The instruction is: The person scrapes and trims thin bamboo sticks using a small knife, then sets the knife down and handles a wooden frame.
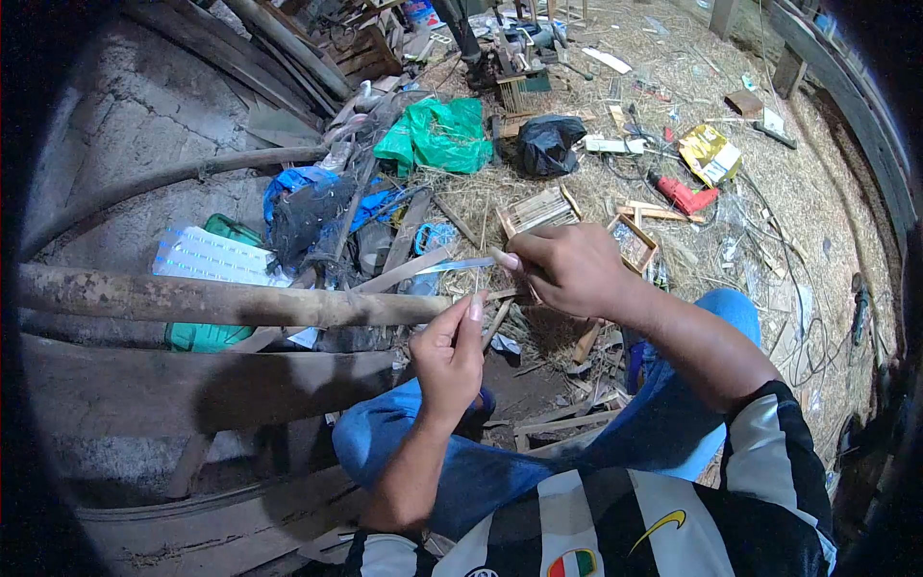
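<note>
My left hand (452, 356) is closed in a pinch on a thin pale stick (480, 274) that stands upright above its fingertips. To its upper right, my right hand (567, 264) is closed around a knife whose flat, shiny blade (460, 264) points left, just left of the stick. The knife's handle is mostly hidden in my fist. Beside my left hand ends a thick bamboo pole (240, 303), which comes in from the left edge.
On the straw-covered ground lie a red power drill (685, 192), a yellow packet (710, 154), a black bag (551, 144), a green bag (437, 135) and small wooden frames (538, 211). A wooden plank (192, 385) runs below the pole at left.
</note>
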The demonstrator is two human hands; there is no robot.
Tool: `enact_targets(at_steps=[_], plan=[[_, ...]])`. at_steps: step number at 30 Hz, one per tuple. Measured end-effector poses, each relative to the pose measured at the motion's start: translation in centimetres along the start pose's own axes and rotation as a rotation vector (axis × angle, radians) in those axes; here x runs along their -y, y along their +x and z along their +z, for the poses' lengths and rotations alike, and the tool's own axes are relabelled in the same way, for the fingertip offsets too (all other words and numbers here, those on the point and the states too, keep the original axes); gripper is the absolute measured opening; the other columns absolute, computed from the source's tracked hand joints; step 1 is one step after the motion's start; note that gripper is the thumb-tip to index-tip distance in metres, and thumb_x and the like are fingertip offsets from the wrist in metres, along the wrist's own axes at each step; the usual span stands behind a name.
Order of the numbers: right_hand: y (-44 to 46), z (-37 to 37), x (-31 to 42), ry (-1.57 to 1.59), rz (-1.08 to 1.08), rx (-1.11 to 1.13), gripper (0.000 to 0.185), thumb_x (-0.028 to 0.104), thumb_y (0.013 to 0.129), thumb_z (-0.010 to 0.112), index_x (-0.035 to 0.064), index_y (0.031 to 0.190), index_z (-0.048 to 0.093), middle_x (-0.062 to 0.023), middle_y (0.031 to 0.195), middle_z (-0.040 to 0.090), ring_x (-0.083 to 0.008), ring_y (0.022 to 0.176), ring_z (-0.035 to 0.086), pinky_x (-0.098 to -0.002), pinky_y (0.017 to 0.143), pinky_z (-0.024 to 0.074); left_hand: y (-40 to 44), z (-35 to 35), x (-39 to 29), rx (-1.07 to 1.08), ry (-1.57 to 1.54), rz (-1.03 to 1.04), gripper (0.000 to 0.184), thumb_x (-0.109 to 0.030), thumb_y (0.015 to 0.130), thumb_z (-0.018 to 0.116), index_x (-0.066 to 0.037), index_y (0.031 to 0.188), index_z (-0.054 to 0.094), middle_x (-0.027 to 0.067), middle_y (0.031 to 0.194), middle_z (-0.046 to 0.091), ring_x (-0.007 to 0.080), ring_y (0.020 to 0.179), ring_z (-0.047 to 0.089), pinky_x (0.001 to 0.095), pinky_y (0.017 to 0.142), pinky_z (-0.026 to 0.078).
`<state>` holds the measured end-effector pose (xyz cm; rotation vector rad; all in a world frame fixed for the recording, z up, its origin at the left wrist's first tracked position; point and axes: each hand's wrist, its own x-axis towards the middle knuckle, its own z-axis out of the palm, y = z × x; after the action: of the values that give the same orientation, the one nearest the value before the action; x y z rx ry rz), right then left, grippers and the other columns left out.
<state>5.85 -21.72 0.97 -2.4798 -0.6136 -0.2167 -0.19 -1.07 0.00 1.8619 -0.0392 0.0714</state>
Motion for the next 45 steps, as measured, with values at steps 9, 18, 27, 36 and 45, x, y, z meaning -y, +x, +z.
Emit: enact_targets(at_steps=[9,18,27,36,45], plan=[[0.5,-0.1,-1.1,-0.027,0.084,-0.011,0.022,0.035,0.094,0.057,0.0146,0.092,0.065,-0.0113,0.074,0.064,-0.0357,0.067,0.064,-0.0479,0.054,0.0476,-0.3,0.1,0.0,0.032,0.027,-0.019,0.023,-0.011,0.098,0.060,0.004,0.112,0.070,0.0015,0.079,0.064,0.0042,0.066,0.052,0.0219,0.059,0.041],[0.9,0.4,-1.6,-0.003,0.095,-0.023,0.034,0.043,0.098,0.049,0.0135,0.090,0.064,-0.0151,0.072,0.066,-0.0394,0.070,0.065,-0.0529,0.059,0.0490,-0.4,0.1,0.3,0.050,-0.006,0.014,0.025,-0.016,0.100,0.059,0.002,0.115,0.070,-0.0075,0.062,0.052,-0.0003,0.048,0.039,0.0198,0.043,0.029],[1.2,0.7,-2.1,-0.039,0.152,0.047,0.037,0.046,0.098,0.047,0.0156,0.093,0.067,-0.0174,0.070,0.065,-0.0399,0.070,0.065,-0.0529,0.060,0.0503,-0.4,-0.1,0.2,0.083,0.038,-0.005,0.025,-0.015,0.100,0.059,0.003,0.114,0.070,-0.0082,0.063,0.052,-0.0005,0.049,0.038,0.0196,0.044,0.028],[1.9,0.4,-2.6,0.254,0.294,-0.002,0.046,0.049,0.100,0.045,0.0090,0.091,0.065,-0.0187,0.076,0.065,-0.0394,0.077,0.065,-0.0500,0.065,0.0493,-0.2,-0.4,-0.5,0.133,0.003,-0.122,0.025,-0.016,0.100,0.059,0.003,0.110,0.070,-0.0071,0.057,0.049,0.0004,0.045,0.038,0.0195,0.041,0.029],[2.2,1.3,-3.7,1.036,0.515,-0.133,0.031,0.036,0.094,0.068,0.0090,0.081,0.062,0.0074,0.062,0.047,-0.0033,0.053,0.037,-0.0236,0.047,0.0261,0.2,-1.1,-1.4,0.351,-0.361,-0.425,0.027,-0.020,0.099,0.060,0.001,0.113,0.068,-0.0009,0.056,0.053,0.0049,0.040,0.043,0.0217,0.038,0.034]])
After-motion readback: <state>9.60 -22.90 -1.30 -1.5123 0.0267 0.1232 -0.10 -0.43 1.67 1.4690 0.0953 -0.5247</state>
